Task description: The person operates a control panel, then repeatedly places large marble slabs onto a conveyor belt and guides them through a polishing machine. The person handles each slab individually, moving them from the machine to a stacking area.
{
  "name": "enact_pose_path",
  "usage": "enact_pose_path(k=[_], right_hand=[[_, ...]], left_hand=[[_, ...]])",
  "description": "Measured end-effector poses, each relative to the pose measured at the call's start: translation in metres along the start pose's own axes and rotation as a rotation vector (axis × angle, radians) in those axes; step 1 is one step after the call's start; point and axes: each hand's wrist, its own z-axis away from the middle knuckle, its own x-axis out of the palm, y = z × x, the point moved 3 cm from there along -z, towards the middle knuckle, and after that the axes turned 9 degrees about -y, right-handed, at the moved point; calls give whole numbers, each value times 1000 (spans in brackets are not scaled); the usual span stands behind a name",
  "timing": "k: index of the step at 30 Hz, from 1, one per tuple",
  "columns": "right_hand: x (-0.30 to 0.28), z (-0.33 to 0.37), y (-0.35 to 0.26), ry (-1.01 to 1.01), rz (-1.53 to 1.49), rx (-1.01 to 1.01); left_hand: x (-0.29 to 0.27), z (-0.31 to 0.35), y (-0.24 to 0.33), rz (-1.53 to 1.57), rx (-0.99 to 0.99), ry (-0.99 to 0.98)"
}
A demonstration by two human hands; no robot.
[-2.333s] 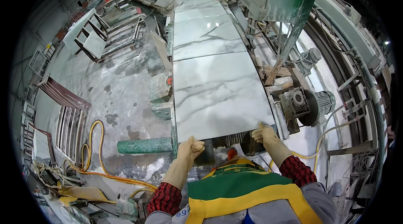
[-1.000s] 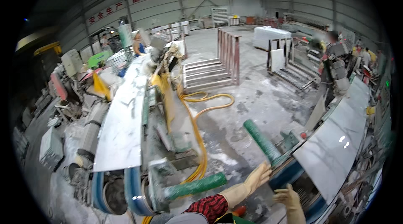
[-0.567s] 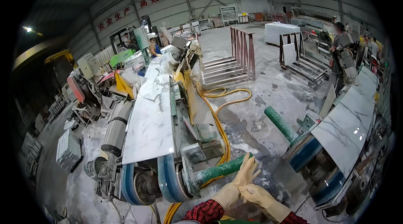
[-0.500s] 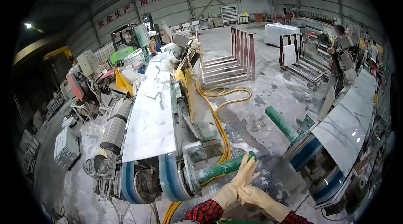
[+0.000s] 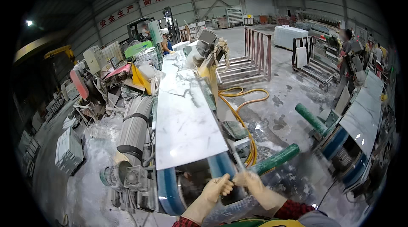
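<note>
Both gloved hands meet just below the near end of the slab, which lies on the blue belt. The slab sits at 11 o'clock from them, its long axis running away toward 12. The left hand is nearer and curled into a fist; the right hand touches it, grip unclear. The slab is white, grey-veined, glossy.

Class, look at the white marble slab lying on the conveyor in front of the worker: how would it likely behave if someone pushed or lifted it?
The slab is wide, thin stone, so probably heavy and stiff. It lies flat on the blue belt, so a push would likely slide it rather than tip it. Being thin and veined, it may crack if lifted by one end. Both gloved hands, left and right, meet below its near edge.
</note>
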Motion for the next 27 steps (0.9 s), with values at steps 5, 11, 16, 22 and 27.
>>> enact_pose_path(k=[5,11,16,22,27], right_hand=[[53,-70,2,99,-20,-136],[91,-93,26,-12,-30,30],[136,-94,-1,-205,-93,56],[126,-134,30,-666,-519,38],[113,-113,-2,-584,1305,-803]], left_hand=[[7,35,-16,-237,-240,-273],[-18,27,-49,-124,106,-337],[-29,47,-28,-275,32,-315],[-39,36,-13,-309,-44,-366],[-42,24,-1,-295,-93,-292]])
